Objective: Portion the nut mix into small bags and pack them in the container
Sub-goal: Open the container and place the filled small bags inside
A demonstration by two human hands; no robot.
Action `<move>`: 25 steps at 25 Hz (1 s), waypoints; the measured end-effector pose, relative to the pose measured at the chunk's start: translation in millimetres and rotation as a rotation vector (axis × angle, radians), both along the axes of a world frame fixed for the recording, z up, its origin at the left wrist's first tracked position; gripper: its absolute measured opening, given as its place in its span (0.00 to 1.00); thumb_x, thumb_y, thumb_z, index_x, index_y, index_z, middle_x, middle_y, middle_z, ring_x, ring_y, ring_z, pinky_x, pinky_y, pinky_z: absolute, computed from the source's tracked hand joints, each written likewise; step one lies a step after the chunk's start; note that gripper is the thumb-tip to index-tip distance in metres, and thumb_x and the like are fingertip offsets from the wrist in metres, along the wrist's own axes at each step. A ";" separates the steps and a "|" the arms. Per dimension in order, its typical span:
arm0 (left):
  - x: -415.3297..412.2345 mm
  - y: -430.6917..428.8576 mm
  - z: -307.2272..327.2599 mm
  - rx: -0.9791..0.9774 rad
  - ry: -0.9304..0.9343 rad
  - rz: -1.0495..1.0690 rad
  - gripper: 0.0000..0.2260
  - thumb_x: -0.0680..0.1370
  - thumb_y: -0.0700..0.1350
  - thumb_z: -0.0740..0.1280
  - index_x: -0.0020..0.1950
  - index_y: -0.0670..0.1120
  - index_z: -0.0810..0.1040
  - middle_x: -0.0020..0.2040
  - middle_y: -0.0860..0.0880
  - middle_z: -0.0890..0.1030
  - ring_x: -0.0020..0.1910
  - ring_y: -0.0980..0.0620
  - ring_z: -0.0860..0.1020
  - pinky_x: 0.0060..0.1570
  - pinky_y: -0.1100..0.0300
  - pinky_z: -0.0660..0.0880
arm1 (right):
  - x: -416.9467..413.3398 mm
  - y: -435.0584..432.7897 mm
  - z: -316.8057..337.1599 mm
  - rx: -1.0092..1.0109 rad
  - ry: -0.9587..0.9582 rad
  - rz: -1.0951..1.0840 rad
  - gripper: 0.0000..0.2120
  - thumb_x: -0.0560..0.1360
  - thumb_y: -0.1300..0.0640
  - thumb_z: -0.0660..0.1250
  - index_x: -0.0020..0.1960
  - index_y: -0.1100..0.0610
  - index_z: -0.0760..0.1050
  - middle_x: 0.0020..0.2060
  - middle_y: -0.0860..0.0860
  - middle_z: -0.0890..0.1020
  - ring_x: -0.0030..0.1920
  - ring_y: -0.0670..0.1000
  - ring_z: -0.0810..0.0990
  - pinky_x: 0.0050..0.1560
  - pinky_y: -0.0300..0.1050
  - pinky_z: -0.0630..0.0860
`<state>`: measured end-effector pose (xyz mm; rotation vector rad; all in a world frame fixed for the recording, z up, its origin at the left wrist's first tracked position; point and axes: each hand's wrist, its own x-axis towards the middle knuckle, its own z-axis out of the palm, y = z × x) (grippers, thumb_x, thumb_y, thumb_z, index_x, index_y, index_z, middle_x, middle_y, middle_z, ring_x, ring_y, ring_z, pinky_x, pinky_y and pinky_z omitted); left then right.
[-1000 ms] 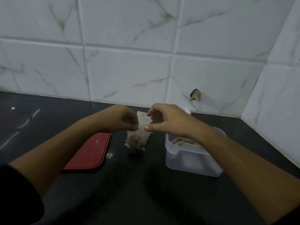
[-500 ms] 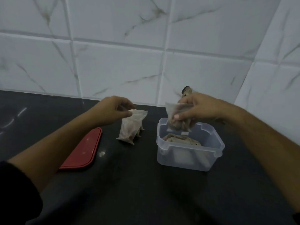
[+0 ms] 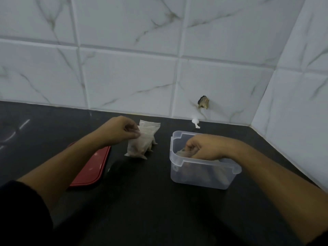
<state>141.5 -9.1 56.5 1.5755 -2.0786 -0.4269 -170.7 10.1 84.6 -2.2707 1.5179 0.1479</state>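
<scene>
R hand (image 3: 204, 148) grips pale filled bag (image 3: 183, 153), seating it in clear plastic tub (image 3: 177, 173) centre-right; L hand (image 3: 122, 132) pinches small translucent nut bag (image 3: 142, 145), prob. next in.

At centre right the right hand (image 3: 204, 148) reaches into the clear container (image 3: 177, 167). Its fingertips are buried among the packed bags (image 3: 183, 153), so whether it grips one cannot be told, and the cloudy wall blurs how many lie there. Left of centre the left hand (image 3: 120, 132) pinches a small bag (image 3: 140, 144) that hides most of whatever stands behind it, and the forearm covers the upper left of the red lid (image 3: 92, 167). The white bit (image 3: 195, 121) at the wall's foot is too small to name, and both arms run out at the lower corners.
</scene>
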 end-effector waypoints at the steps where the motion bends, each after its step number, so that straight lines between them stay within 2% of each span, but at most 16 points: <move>1: 1.8 2.9 4.4 0.027 0.069 -0.033 0.01 0.77 0.46 0.75 0.49 0.51 0.85 0.44 0.53 0.86 0.46 0.58 0.83 0.48 0.60 0.77 | 0.2 2.9 7.0 -0.037 0.029 0.007 0.08 0.77 0.48 0.74 0.54 0.48 0.81 0.48 0.46 0.84 0.49 0.47 0.84 0.52 0.48 0.83; 3: -0.2 10.8 19.1 0.061 0.218 -0.108 0.01 0.77 0.45 0.75 0.48 0.50 0.86 0.42 0.50 0.86 0.39 0.58 0.81 0.42 0.61 0.76 | 2.5 8.4 25.4 -0.170 -0.007 0.015 0.15 0.75 0.42 0.74 0.57 0.49 0.79 0.50 0.45 0.82 0.50 0.46 0.82 0.51 0.46 0.82; 5: -10.6 17.7 39.4 0.000 0.327 -0.162 0.02 0.77 0.43 0.75 0.49 0.47 0.87 0.41 0.48 0.86 0.36 0.57 0.79 0.36 0.63 0.75 | 8.3 10.6 46.1 -0.306 -0.207 0.011 0.23 0.73 0.39 0.75 0.63 0.49 0.77 0.54 0.45 0.82 0.54 0.45 0.81 0.57 0.46 0.80; 6: -19.1 20.9 50.1 -0.042 0.378 -0.183 0.03 0.77 0.42 0.75 0.49 0.45 0.87 0.41 0.46 0.86 0.35 0.57 0.78 0.34 0.65 0.75 | 13.2 11.2 56.5 -0.312 -0.344 0.014 0.25 0.72 0.40 0.76 0.64 0.49 0.77 0.55 0.46 0.82 0.55 0.45 0.82 0.59 0.45 0.80; 8: -39.4 27.3 69.3 -0.106 0.468 -0.234 0.06 0.77 0.42 0.74 0.51 0.41 0.86 0.41 0.43 0.85 0.34 0.56 0.79 0.32 0.66 0.75 | 24.0 10.8 71.9 -0.255 -0.546 0.051 0.24 0.71 0.45 0.79 0.63 0.51 0.78 0.53 0.48 0.85 0.53 0.46 0.84 0.56 0.45 0.81; 10: -58.5 32.0 80.3 -0.139 0.532 -0.280 0.07 0.78 0.41 0.73 0.53 0.39 0.85 0.43 0.40 0.86 0.35 0.55 0.80 0.33 0.65 0.77 | 30.1 9.8 77.8 -0.222 -0.594 0.090 0.17 0.72 0.53 0.80 0.58 0.56 0.80 0.46 0.51 0.86 0.44 0.46 0.85 0.46 0.43 0.81; 12: -69.4 34.0 80.1 -0.146 0.573 -0.295 0.07 0.79 0.41 0.73 0.54 0.40 0.86 0.45 0.40 0.87 0.37 0.54 0.82 0.35 0.63 0.80 | 24.1 8.3 77.1 -0.231 -0.558 0.089 0.11 0.74 0.56 0.78 0.54 0.57 0.82 0.41 0.51 0.86 0.38 0.46 0.84 0.41 0.42 0.81; 15: -62.2 27.8 61.7 -0.137 0.583 -0.237 0.08 0.79 0.41 0.73 0.57 0.44 0.85 0.50 0.45 0.88 0.45 0.52 0.85 0.45 0.58 0.83 | -6.3 3.5 70.0 -0.250 -0.457 0.058 0.07 0.75 0.55 0.77 0.52 0.54 0.84 0.43 0.49 0.88 0.43 0.50 0.86 0.48 0.48 0.83; 18: -36.6 8.1 33.0 -0.179 0.398 -0.055 0.12 0.77 0.44 0.75 0.61 0.50 0.84 0.55 0.53 0.86 0.52 0.56 0.85 0.55 0.56 0.81 | -39.3 2.5 57.6 -0.086 -0.313 0.003 0.07 0.76 0.58 0.76 0.54 0.56 0.83 0.47 0.52 0.88 0.48 0.52 0.87 0.51 0.51 0.84; 21: -20.0 -8.1 6.9 -0.083 0.212 0.081 0.21 0.76 0.46 0.77 0.68 0.50 0.78 0.61 0.53 0.80 0.58 0.53 0.80 0.62 0.52 0.78 | -50.3 5.4 37.3 0.130 -0.190 -0.046 0.06 0.77 0.62 0.74 0.54 0.57 0.84 0.50 0.55 0.88 0.53 0.56 0.87 0.54 0.52 0.84; 23: -17.1 -15.8 -7.5 -0.015 0.184 0.107 0.24 0.75 0.45 0.78 0.69 0.49 0.77 0.59 0.52 0.81 0.55 0.51 0.81 0.61 0.50 0.79 | -45.4 5.0 22.3 0.148 -0.090 -0.037 0.05 0.77 0.62 0.73 0.50 0.53 0.84 0.48 0.54 0.88 0.51 0.56 0.87 0.51 0.50 0.85; 25: -15.4 -22.3 -17.0 -0.017 0.162 0.129 0.21 0.74 0.44 0.78 0.65 0.48 0.79 0.54 0.52 0.83 0.51 0.52 0.82 0.59 0.49 0.80 | -35.9 5.3 11.0 0.034 0.077 -0.018 0.03 0.77 0.57 0.73 0.49 0.51 0.82 0.48 0.52 0.86 0.49 0.53 0.86 0.45 0.45 0.83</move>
